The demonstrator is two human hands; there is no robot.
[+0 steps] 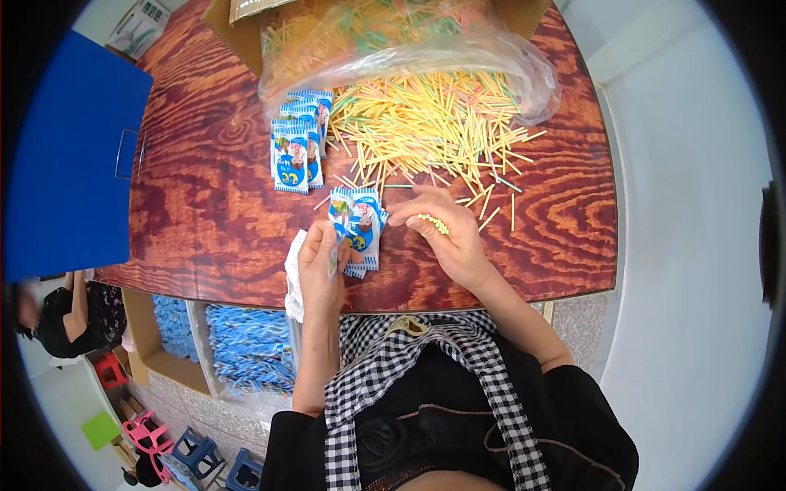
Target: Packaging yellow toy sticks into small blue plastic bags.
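Observation:
My left hand (320, 255) is closed on a small blue-and-white packet (339, 214) near the table's front edge. Just beyond it, more such packets (367, 233) lie overlapped on the wood. Curled around a bundle of thin yellow sticks (435, 223), my right hand (455, 245) shows only their ends; its fingertips are close to the packets. A white cloth or paper (295, 277) lies beside my left wrist. Farther off, a loose pile of thin sticks (434, 123), mostly yellow with some green and pink, spreads over the table. Stacked packets (292, 157) lie left of that pile.
A clear plastic bag (409, 61) of sticks spills from a cardboard box (242, 37) at the back of the wooden table (196, 196). Below its front edge stand boxes of blue packets (250, 348). Another person (74, 315) is at the left, near pink and blue stools (194, 450).

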